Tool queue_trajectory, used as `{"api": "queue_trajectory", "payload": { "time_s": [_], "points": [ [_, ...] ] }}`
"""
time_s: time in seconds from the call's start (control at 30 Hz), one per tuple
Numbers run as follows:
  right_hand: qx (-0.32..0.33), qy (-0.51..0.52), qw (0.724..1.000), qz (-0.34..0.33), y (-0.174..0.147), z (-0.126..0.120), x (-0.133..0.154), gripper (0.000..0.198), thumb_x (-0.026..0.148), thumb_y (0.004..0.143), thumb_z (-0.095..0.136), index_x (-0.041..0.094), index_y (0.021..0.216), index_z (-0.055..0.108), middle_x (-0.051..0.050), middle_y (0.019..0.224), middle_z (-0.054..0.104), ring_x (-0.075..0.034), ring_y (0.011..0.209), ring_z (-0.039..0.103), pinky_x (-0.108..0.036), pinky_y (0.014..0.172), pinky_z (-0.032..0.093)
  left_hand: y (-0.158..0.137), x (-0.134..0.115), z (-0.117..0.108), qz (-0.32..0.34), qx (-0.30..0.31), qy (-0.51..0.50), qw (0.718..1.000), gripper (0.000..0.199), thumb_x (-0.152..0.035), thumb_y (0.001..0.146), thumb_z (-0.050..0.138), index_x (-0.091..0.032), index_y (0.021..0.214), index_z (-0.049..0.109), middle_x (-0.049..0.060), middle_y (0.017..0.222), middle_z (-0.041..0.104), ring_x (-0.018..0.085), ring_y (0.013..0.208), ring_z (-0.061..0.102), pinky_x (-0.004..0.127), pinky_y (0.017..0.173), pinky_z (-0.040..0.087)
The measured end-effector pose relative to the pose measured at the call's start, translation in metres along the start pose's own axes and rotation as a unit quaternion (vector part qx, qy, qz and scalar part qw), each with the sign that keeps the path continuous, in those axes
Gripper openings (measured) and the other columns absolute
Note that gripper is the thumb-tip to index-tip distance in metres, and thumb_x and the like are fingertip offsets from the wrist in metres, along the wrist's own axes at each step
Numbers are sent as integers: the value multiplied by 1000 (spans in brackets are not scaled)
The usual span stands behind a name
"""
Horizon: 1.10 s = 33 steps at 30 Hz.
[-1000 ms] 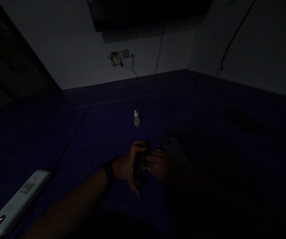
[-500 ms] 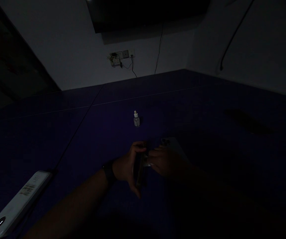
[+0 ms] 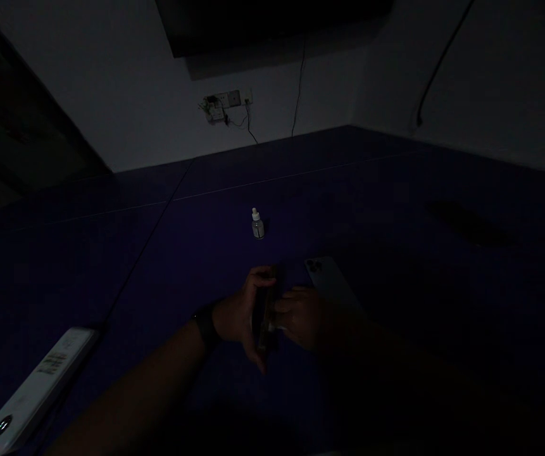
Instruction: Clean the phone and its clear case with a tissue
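Observation:
In the dim light my left hand (image 3: 238, 318), with a dark band on its wrist, grips a thin dark phone-like slab (image 3: 266, 310) by its two ends. The slab stands on edge, its broad side facing right. Against that side my right hand (image 3: 300, 316) is closed, pressing a small pale thing (image 3: 273, 327), perhaps a cloth; most of it is hidden by the fingers. Just beyond the right hand lies a pale phone (image 3: 333, 280), camera side up. Farther off stands a small dropper bottle (image 3: 257, 228) with a white top.
A long white power strip (image 3: 39, 386) with a lit round display lies at the lower left, its dark cord (image 3: 144, 253) running toward the wall. A dark flat object (image 3: 466, 223) rests on the purple surface (image 3: 206, 234) at right. Wall sockets (image 3: 225, 101) sit below a screen (image 3: 272, 25).
My right hand has slid slightly down along the slab, with the pale thing lower now. More of the phone behind it shows. The whole view has shifted a little.

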State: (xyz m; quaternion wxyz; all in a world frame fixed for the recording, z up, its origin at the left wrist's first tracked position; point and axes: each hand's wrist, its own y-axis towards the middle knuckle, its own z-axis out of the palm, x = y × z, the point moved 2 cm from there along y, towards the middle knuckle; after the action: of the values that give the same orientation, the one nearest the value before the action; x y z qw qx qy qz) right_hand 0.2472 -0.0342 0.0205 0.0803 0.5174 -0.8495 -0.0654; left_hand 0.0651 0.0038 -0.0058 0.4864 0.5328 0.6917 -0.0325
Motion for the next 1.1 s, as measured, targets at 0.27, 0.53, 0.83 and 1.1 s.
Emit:
{"api": "queue_trajectory", "payload": {
  "time_s": [0.27,0.53,0.83,1.1],
  "points": [
    [-32,26,992,-117,-10,7,23,13,23,90,66,24,103,69,2,100,73,-19,86,60,-33,73,42,0,-5,1,-22,-10,-2,1000,137,-82,25,82,-32,136,19,15,142,21,45,137,29,66,111,26],
    [-35,3,998,-49,-1,0,5,14,24,96,59,28,100,72,1,95,73,-21,90,58,-36,77,36,0,-2,0,-26,-2,6,1000,139,-82,22,83,-30,134,20,16,139,24,45,136,29,66,111,25],
    [-36,-66,997,24,6,-2,-32,14,22,94,61,24,98,74,-4,97,74,-21,84,59,-35,74,34,2,-1,-1,-12,-2,0,1000,139,-76,19,87,-32,132,19,15,137,26,44,134,33,66,110,29],
    [-40,-79,991,104,10,1,-33,18,15,93,58,20,100,73,-6,97,72,-20,82,59,-34,73,36,3,-6,-1,-26,-10,-22,999,134,-77,26,86,-32,134,21,14,139,25,43,135,32,64,111,29]
  ]
}}
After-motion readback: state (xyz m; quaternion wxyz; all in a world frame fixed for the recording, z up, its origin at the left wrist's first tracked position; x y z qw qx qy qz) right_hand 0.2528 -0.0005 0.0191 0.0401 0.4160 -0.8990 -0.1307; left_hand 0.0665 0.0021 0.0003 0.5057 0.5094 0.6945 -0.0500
